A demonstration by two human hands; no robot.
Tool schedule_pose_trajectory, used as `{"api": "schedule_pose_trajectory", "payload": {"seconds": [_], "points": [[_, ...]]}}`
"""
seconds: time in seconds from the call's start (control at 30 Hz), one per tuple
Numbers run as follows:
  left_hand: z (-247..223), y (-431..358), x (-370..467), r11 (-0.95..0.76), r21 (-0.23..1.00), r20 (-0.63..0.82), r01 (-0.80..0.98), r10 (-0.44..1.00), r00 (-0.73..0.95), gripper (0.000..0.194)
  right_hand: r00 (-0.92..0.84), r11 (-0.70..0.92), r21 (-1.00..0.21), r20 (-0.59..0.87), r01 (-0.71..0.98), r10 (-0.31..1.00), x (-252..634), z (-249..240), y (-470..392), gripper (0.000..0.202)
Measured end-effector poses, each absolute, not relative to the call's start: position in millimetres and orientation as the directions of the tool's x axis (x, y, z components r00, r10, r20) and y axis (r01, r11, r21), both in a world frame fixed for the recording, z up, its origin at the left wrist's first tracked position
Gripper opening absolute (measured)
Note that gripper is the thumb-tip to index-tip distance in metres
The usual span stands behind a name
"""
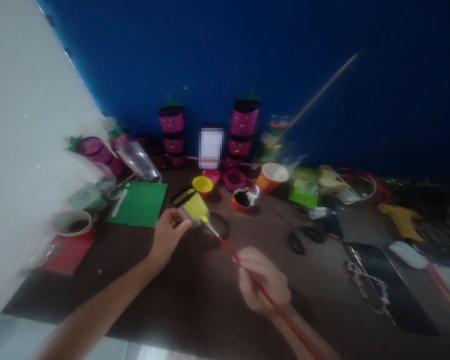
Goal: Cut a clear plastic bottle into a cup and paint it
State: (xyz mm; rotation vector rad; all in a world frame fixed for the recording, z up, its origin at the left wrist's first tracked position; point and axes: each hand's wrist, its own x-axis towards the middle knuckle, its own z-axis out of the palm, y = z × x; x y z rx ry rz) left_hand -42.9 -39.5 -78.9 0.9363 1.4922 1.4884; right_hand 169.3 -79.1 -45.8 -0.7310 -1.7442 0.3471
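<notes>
My left hand [171, 226] grips a small see-through plastic piece [195, 206], cup-like, with a black rim and yellow paint over much of its side. In my right hand [264, 280] is a paintbrush [228, 247] with a long red handle. Its yellow-coated bristles touch the painted side of the piece. Just behind stand a small cup of yellow paint [202, 185] and a cup of pink paint [211, 176]. To their right is a small orange cup [242, 199] with dark paint inside and white smears on its rim. Motion blurs the picture somewhat.
Pink stacked figures with painted faces [171, 132] [243, 130] line the blue wall. At left are a plastic bottle [138, 157], a green sheet [140, 204] and a red-and-white cup [72, 224]. Scissors [303, 239], a paper cup [273, 176] and a dark phone [393, 285] lie right.
</notes>
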Motion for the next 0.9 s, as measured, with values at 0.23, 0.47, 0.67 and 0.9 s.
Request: {"api": "schedule_pose_trajectory", "payload": {"seconds": [0.23,0.47,0.67,0.9], "points": [[-88,-39,-43,0.036,0.99,-0.08,-0.139,0.943,-0.323,0.024,-0.172,0.691,-0.66,0.675,0.294,0.717,172,-40,-81,0.024],[-89,-43,-41,0.068,0.974,-0.126,-0.217,0.957,-0.263,0.034,-0.145,0.683,-0.698,0.668,0.217,0.729,165,-41,-84,0.025],[-78,-47,-35,0.05,0.979,-0.107,-0.199,0.951,-0.289,0.038,-0.208,0.718,-0.66,0.687,0.222,0.696,157,-43,-88,0.031],[-78,-48,-33,0.051,0.991,-0.085,-0.126,0.957,-0.278,0.041,-0.259,0.738,-0.65,0.692,0.182,0.674,151,-46,-89,0.035]]}}
